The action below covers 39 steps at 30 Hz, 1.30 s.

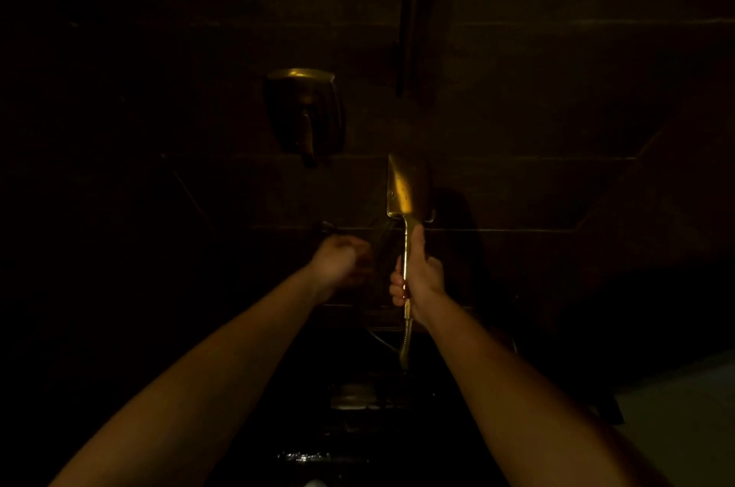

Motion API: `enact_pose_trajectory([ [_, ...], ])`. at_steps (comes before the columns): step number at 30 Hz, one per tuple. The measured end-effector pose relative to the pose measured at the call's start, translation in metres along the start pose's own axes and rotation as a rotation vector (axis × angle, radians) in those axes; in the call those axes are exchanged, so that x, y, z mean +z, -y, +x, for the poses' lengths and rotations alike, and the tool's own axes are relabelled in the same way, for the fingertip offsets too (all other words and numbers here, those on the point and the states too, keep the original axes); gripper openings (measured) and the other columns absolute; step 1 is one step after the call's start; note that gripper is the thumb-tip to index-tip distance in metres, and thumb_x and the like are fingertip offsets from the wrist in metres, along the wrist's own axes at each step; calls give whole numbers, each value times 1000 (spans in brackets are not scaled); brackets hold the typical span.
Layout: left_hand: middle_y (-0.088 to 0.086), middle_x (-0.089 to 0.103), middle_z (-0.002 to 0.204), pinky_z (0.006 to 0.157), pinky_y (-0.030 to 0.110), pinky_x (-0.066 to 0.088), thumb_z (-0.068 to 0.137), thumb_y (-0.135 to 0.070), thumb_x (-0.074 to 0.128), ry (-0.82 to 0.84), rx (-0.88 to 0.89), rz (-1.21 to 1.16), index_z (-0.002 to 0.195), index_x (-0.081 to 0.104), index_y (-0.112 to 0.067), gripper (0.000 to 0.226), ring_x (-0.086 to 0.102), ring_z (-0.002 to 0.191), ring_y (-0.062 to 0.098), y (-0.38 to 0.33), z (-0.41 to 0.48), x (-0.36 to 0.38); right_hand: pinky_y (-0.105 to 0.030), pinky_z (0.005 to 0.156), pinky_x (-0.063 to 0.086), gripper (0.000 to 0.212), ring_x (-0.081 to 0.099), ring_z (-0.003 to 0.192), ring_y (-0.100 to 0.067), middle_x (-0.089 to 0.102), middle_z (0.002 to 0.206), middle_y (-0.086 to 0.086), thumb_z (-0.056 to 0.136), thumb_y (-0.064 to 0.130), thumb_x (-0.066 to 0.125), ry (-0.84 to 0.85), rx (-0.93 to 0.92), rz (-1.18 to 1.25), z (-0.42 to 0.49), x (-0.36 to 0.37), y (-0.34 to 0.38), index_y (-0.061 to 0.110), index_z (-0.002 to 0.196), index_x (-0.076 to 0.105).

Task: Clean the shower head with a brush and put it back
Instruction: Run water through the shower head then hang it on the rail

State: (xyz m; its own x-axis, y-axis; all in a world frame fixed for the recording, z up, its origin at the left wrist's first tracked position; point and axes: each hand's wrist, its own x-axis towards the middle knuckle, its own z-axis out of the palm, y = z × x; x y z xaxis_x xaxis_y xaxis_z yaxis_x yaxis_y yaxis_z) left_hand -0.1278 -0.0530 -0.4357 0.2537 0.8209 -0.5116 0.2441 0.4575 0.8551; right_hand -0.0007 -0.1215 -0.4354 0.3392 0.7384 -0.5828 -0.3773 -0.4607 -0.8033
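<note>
The scene is very dark. My right hand (419, 278) grips the handle of a shiny metal shower head (405, 188), holding it upright in front of the tiled wall. Its flat rectangular head points up, and faint water streaks fall from its left side. A ribbed metal hose (405, 347) hangs from the handle below my fist. My left hand (338, 260) is to the left of the handle, fingers curled, under the falling water. Whether it holds a brush cannot be made out in the dark.
A metal mixer valve with a lever (306, 117) is mounted on the wall at upper left. A vertical shower rail (411, 9) runs up the wall above the shower head. A floor drain (354, 397) lies below. A pale ledge (684, 407) sits at lower right.
</note>
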Motion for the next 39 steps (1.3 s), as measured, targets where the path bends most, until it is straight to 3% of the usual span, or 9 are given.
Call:
enact_pose_trajectory([
  [5, 14, 68, 103, 78, 37, 54, 101, -17, 48, 79, -28, -55, 117, 63, -3, 26, 66, 95, 27, 18, -33, 35, -24, 39, 33, 67, 41, 39, -12, 49, 51, 1, 85, 78, 40, 18, -40, -36, -17, -9, 13, 13, 72, 51],
  [13, 8, 68, 105, 67, 29, 51, 97, -15, 55, -120, 93, 63, 102, 65, -18, 11, 64, 89, 19, 1, -33, 14, -24, 41, 31, 64, 40, 39, -11, 47, 49, 2, 85, 76, 41, -2, -85, -67, -33, -10, 24, 14, 77, 51],
  [16, 7, 69, 106, 77, 33, 55, 97, -21, 57, -219, 178, 283, 100, 65, -21, 9, 65, 92, 19, -5, -22, -5, -24, 41, 31, 64, 40, 39, -12, 47, 50, 2, 85, 77, 41, -6, -93, -69, -29, -6, 23, 14, 77, 51],
  [20, -2, 63, 95, 62, 28, 49, 99, -31, 55, -264, 228, 550, 116, 60, -18, 22, 63, 78, 14, -21, 2, -28, -25, 41, 30, 64, 39, 40, -11, 47, 52, 1, 86, 76, 40, -34, -81, -74, -11, 8, 24, 13, 79, 52],
  [25, 12, 65, 112, 81, 40, 54, 98, -42, 51, -319, 245, 823, 119, 60, -11, 38, 64, 98, 28, -46, 61, -68, -24, 42, 31, 66, 41, 40, -13, 48, 52, -1, 84, 78, 40, -93, -77, -91, 30, 36, 35, 13, 75, 51],
  [28, 12, 65, 115, 80, 43, 56, 98, -48, 47, -359, 303, 992, 128, 55, -14, 46, 64, 100, 30, -60, 97, -90, -24, 42, 31, 67, 41, 40, -14, 47, 52, -3, 84, 78, 42, -139, -64, -78, 57, 56, 40, 12, 74, 51],
  [33, 11, 60, 126, 79, 41, 54, 96, -55, 46, -366, 374, 932, 137, 47, -13, 59, 62, 108, 29, -83, 136, -109, -22, 39, 27, 61, 37, 37, -14, 44, 52, -4, 92, 67, 42, -152, -56, -24, 87, 84, 39, 10, 72, 48],
  [36, 10, 63, 113, 69, 36, 49, 97, -50, 49, -398, 385, 837, 125, 51, -11, 49, 63, 95, 27, -95, 146, -109, -23, 39, 27, 61, 36, 37, -14, 43, 53, -5, 92, 67, 44, -158, -58, -15, 94, 92, 38, 10, 70, 47],
  [39, 11, 61, 118, 71, 34, 43, 99, -36, 53, -372, 332, 831, 125, 51, -9, 37, 62, 104, 30, -102, 152, -109, -23, 40, 26, 59, 35, 37, -13, 43, 52, -4, 93, 65, 43, -149, -54, -3, 95, 97, 39, 11, 71, 47],
])
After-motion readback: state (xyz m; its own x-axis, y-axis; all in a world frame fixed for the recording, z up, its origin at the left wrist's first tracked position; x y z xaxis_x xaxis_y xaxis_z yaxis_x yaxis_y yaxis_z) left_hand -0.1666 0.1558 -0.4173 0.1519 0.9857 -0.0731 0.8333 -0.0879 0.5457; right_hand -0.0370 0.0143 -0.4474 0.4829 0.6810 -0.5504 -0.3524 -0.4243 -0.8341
